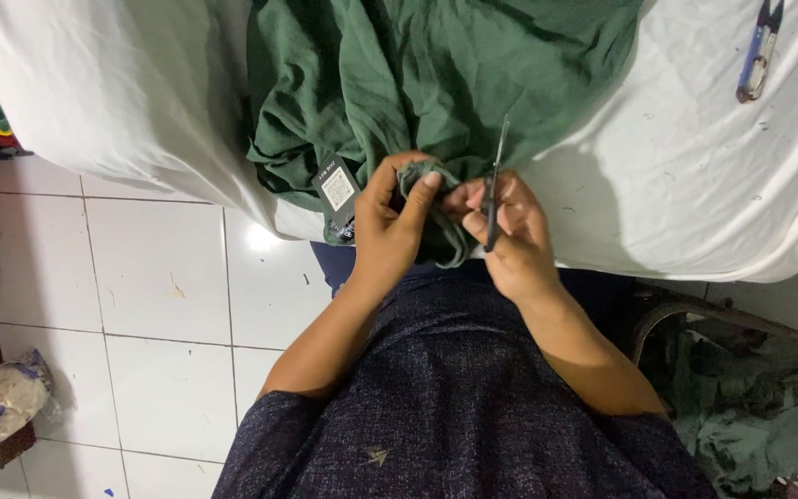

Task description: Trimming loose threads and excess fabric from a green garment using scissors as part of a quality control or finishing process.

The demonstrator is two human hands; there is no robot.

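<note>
My left hand (390, 226) is closed on a small fold of the dark green, soft knit garment (436, 83), the thumb pressed over the bunched edge and the fingers curled under it. My right hand (510, 231) is closed round a slim dark thread snip with narrow metal blades (494, 185), which points up and away from me, its tip lying over the cloth just beside the pinched fold.

Most of the garment lies heaped on the bench covered with a white cloth (695, 166), with one end spilling over the near edge toward my lap, where I hold it. A grey rectangular hang tag with a white label (336, 189) dangles at that edge, just left of my left hand.

I judge the fabric light and limp: it creases deeply, sags wherever it is unsupported, and would slide off the edge if the heap shifted. It has no stiffness of its own, so the place to hold it is right at the seam or hem, pinched tight between thumb and forefinger so the edge stays taut beside the blades. It should not be slippery, though I expect it to stretch if pulled hard.

A second snip with blue handles (759, 55) lies on the bench well off to the right. More greenish cloth (750, 416) is piled on the floor by my right side, over white floor tiles (168, 296).
</note>
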